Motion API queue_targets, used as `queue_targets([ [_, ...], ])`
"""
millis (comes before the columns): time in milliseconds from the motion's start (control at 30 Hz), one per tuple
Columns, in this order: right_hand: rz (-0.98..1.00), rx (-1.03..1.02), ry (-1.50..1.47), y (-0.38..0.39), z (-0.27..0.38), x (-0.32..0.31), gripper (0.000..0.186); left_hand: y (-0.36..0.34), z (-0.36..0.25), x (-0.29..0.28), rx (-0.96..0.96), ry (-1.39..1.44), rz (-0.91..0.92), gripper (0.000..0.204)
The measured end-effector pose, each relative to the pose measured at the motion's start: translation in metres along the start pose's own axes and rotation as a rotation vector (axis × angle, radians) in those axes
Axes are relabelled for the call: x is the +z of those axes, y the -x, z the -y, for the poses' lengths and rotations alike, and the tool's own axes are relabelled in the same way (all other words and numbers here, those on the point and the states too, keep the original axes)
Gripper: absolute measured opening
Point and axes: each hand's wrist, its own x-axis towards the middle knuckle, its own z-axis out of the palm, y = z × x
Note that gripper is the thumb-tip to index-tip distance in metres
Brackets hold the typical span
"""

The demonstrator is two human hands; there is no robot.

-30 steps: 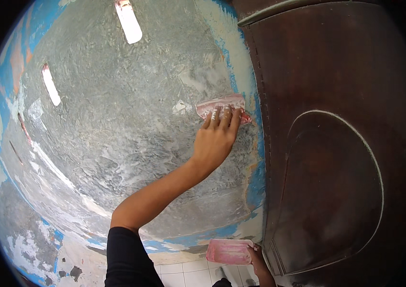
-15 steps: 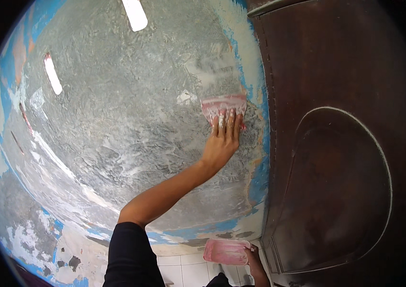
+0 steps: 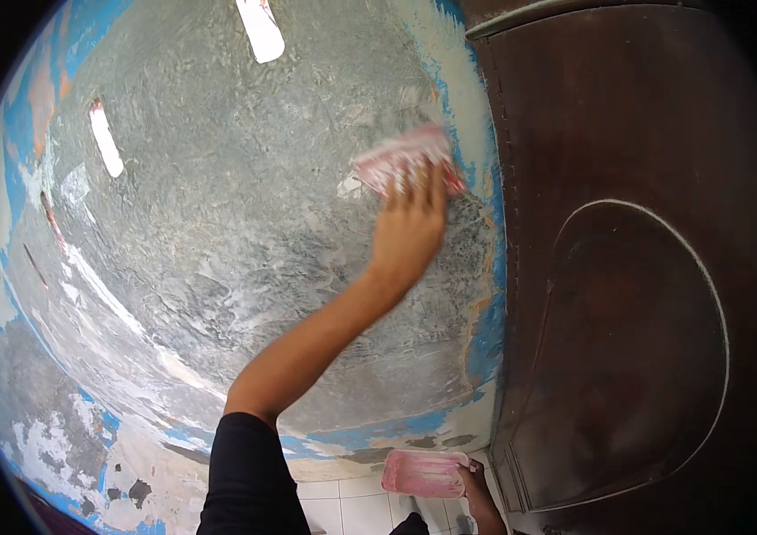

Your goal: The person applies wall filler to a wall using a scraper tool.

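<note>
My left hand [image 3: 409, 218] is raised against the grey plastered wall [image 3: 245, 205], its fingers spread over the face of a wide pink putty scraper [image 3: 416, 153]. White filler smears the scraper and my fingertips. The blade is tilted, its right end higher, and motion blurs it slightly; my thumb is hidden. Low down at the right, my right hand [image 3: 472, 479] grips the right end of a shallow pink tray [image 3: 423, 473], which has pale filler smeared over its inside.
Right of the wall stands a dark brown wooden door [image 3: 628, 357] with a curved pale line on it. Blue paint [image 3: 485, 343] flakes along the wall's edges. Two bright slots [image 3: 261, 31] pierce the upper wall. White floor tiles [image 3: 343, 513] show below.
My left hand has moved up the wall with the scraper, which has turned from nearly level to tilted. The tray in my right hand stays almost where it was.
</note>
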Motion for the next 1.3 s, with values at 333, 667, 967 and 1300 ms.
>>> queue_targets([
  [333,-0.014,0.009,0.006,0.003,-0.005,-0.004,0.066,0.001,-0.02,-0.026,0.108,0.298,0.0,0.06],
  [667,0.041,0.004,-0.02,0.005,0.003,0.009,0.064,0.09,-0.035,0.009,0.183,0.077,0.3,0.063],
  [967,-0.018,-0.013,-0.033,0.002,-0.009,0.011,0.063,-0.029,0.019,-0.032,-0.059,0.188,-0.024,0.059],
  [1300,-0.033,0.001,-0.065,-0.002,-0.009,0.008,0.063,0.044,-0.054,-0.017,0.138,0.35,0.141,0.059],
])
